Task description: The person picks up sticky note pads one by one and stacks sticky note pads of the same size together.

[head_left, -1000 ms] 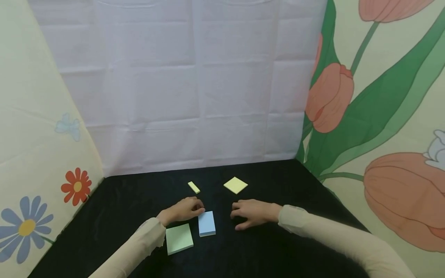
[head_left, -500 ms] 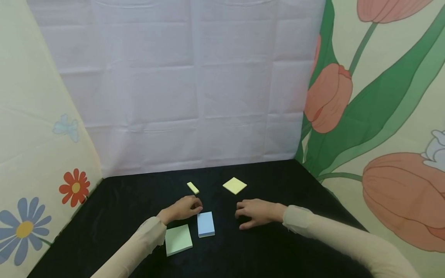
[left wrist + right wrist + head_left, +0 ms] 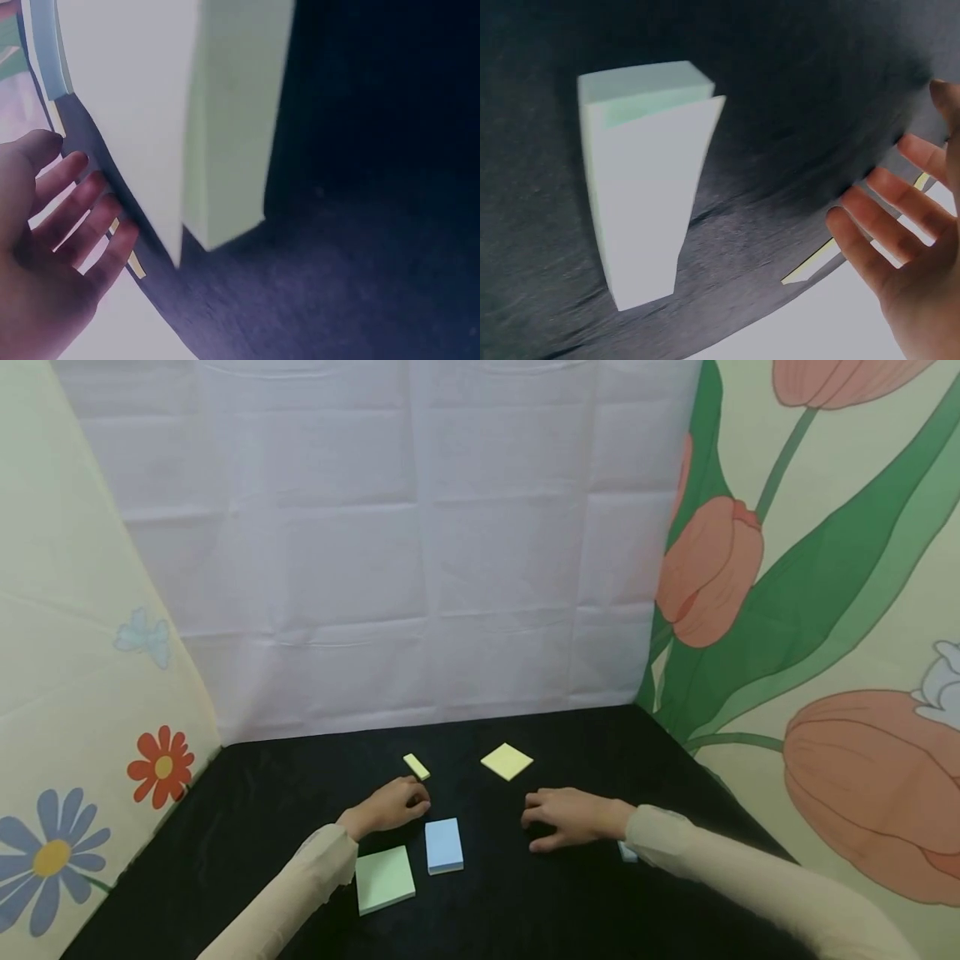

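In the head view, a blue sticky note pad (image 3: 444,846) lies on the black tabletop between the hands. My left hand (image 3: 390,804) hovers just behind and left of it, fingers loosely bent, holding nothing. Nearer me lies a square green sticky note pad (image 3: 386,878), which looms close in the left wrist view. My right hand (image 3: 573,818) is apart from the blue pad, to its right, with relaxed fingers spread in the right wrist view. Partly covered by the right cuff is a small light blue pad (image 3: 627,852). A pale pad (image 3: 645,195) with a lifted top sheet shows in the right wrist view.
Farther back lie a narrow yellow sticky note pad (image 3: 416,767), close beyond the left fingers, and a square yellow pad (image 3: 507,762) turned like a diamond. A white cloth (image 3: 420,543) hangs behind the table (image 3: 570,910); printed flower cloths flank both sides.
My left hand has drawn back from the blue pad, away and slightly left. My right hand has shifted right, and a small light blue pad now shows beside its cuff.
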`<state>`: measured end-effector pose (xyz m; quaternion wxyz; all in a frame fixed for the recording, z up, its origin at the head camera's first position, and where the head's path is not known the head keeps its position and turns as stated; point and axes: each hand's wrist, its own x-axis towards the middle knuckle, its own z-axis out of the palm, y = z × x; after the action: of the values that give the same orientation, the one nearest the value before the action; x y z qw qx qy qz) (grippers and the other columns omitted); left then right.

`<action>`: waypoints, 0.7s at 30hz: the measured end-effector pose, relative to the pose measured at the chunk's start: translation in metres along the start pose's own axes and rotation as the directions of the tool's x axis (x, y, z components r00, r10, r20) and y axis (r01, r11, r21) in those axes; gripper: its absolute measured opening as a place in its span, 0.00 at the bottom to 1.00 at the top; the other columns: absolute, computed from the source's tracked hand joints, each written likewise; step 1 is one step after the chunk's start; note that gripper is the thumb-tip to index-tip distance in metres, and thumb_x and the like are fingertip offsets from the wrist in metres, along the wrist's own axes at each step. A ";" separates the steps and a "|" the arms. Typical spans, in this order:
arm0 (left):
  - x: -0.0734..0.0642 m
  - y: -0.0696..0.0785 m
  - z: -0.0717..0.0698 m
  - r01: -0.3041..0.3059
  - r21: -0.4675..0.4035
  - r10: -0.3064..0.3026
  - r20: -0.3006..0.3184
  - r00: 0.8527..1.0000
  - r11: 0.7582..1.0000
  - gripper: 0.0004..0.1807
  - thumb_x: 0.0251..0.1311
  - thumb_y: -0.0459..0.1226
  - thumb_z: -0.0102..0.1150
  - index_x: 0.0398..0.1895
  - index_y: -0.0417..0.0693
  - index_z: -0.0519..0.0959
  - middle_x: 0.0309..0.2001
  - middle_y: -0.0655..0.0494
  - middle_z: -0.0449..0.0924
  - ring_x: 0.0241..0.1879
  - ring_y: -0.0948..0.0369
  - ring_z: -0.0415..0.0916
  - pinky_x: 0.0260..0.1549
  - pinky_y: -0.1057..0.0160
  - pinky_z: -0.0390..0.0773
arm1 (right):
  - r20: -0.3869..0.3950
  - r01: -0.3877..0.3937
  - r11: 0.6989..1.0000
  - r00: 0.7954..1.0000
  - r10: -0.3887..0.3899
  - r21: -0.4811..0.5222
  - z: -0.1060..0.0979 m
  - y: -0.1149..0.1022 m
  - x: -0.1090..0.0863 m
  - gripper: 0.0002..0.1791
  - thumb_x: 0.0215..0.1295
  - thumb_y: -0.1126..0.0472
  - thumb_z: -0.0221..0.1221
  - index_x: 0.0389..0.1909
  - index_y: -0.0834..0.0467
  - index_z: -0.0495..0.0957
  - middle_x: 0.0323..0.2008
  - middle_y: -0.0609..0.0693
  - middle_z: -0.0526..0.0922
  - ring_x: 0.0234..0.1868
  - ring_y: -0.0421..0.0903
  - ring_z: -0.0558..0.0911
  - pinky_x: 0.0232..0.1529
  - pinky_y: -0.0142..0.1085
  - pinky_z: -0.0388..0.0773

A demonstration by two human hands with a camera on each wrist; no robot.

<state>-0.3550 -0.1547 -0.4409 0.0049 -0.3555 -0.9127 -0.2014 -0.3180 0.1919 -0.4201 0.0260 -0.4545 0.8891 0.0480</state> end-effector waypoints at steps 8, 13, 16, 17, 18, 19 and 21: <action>0.005 -0.005 -0.001 0.009 0.017 -0.009 0.001 1.000 1.000 0.07 0.68 0.34 0.58 0.41 0.39 0.82 0.38 0.52 0.78 0.38 0.57 0.74 0.41 0.52 0.76 | -0.028 0.013 1.000 1.000 -0.013 -0.002 0.002 0.005 -0.006 0.20 0.68 0.38 0.57 0.49 0.47 0.81 0.42 0.39 0.74 0.39 0.34 0.72 0.38 0.33 0.74; 0.010 -0.008 0.000 0.020 0.020 -0.020 -0.015 1.000 1.000 0.06 0.67 0.34 0.59 0.42 0.39 0.81 0.38 0.52 0.78 0.37 0.58 0.74 0.42 0.52 0.76 | -0.037 0.027 1.000 0.999 -0.027 -0.005 0.003 0.007 -0.009 0.21 0.68 0.37 0.57 0.49 0.48 0.81 0.41 0.39 0.73 0.38 0.34 0.71 0.36 0.33 0.73; 0.010 -0.009 0.000 0.024 0.043 -0.022 -0.039 0.999 0.999 0.08 0.67 0.34 0.60 0.44 0.37 0.80 0.40 0.49 0.78 0.40 0.55 0.74 0.45 0.50 0.76 | -0.035 0.016 1.000 0.999 -0.016 0.000 0.004 0.009 -0.012 0.21 0.68 0.37 0.57 0.49 0.47 0.81 0.41 0.39 0.73 0.38 0.33 0.71 0.36 0.33 0.73; 0.011 -0.010 0.000 0.030 0.053 -0.028 -0.043 0.999 0.998 0.09 0.67 0.34 0.59 0.45 0.37 0.80 0.42 0.47 0.78 0.42 0.54 0.74 0.46 0.50 0.75 | -0.034 0.010 1.000 0.999 -0.010 0.005 0.004 0.010 -0.013 0.21 0.68 0.37 0.57 0.49 0.47 0.80 0.41 0.39 0.73 0.38 0.33 0.71 0.37 0.33 0.73; 0.010 -0.010 -0.001 0.036 0.059 -0.033 -0.049 0.998 0.998 0.10 0.67 0.35 0.59 0.46 0.36 0.79 0.43 0.46 0.77 0.43 0.52 0.74 0.48 0.49 0.74 | -0.035 0.007 1.000 0.999 -0.007 0.005 0.004 0.011 -0.014 0.21 0.68 0.37 0.57 0.49 0.47 0.80 0.41 0.39 0.73 0.38 0.33 0.71 0.36 0.33 0.73; 0.011 -0.010 -0.001 0.046 0.066 -0.043 -0.052 0.998 0.997 0.12 0.67 0.35 0.59 0.48 0.36 0.79 0.44 0.45 0.77 0.45 0.51 0.73 0.49 0.48 0.74 | -0.033 -0.001 1.000 0.999 0.001 0.004 0.004 0.011 -0.016 0.21 0.67 0.37 0.57 0.49 0.47 0.80 0.41 0.39 0.72 0.38 0.33 0.71 0.37 0.33 0.73; 0.011 -0.011 -0.002 0.065 0.062 -0.061 -0.063 0.996 0.996 0.14 0.67 0.36 0.60 0.49 0.35 0.78 0.46 0.44 0.75 0.46 0.50 0.72 0.50 0.47 0.73 | -0.034 -0.011 1.000 0.999 0.011 0.012 0.003 0.012 -0.018 0.21 0.67 0.37 0.57 0.49 0.47 0.80 0.42 0.39 0.72 0.38 0.34 0.72 0.37 0.33 0.74</action>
<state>-0.3705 -0.1556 -0.4415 0.0378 -0.3199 -0.9288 -0.1832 -0.3174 0.2139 -0.4210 0.0132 -0.4502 0.8921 0.0349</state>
